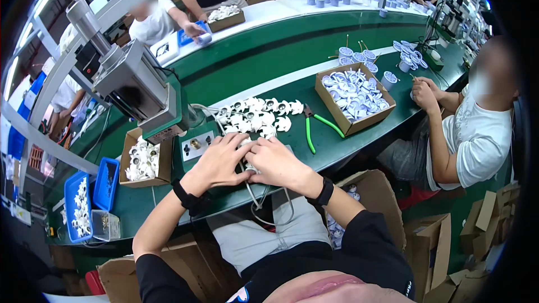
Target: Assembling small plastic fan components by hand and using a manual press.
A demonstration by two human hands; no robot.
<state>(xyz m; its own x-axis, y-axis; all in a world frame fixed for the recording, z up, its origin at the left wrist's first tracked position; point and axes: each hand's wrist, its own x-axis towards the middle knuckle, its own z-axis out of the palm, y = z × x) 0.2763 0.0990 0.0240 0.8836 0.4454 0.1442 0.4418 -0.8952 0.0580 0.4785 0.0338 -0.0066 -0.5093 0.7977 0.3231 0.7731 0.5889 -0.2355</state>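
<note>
My left hand (223, 160) and my right hand (276, 160) meet at the near edge of the green bench, fingers curled in around a small white plastic part. My fingers hide most of it, so its shape is unclear. A pale cable (257, 205) loops down from between my hands over my lap. Just beyond them spreads a heap of curved white plastic parts (247, 116). Cutting pliers with green handles (309, 134) lie right of the heap, their jaws pointing away. Left of my hands stands a bench press (135, 87) above a metal plate (197, 146) with a brass fitting.
A carton of white parts (164, 171) sits left of the press, with blue bins (105, 185) farther left. A carton of pale round parts (346, 127) stands at right. Beyond it, a seated co-worker (474, 129) handles a small piece. A white-topped line (269, 12) runs across the back.
</note>
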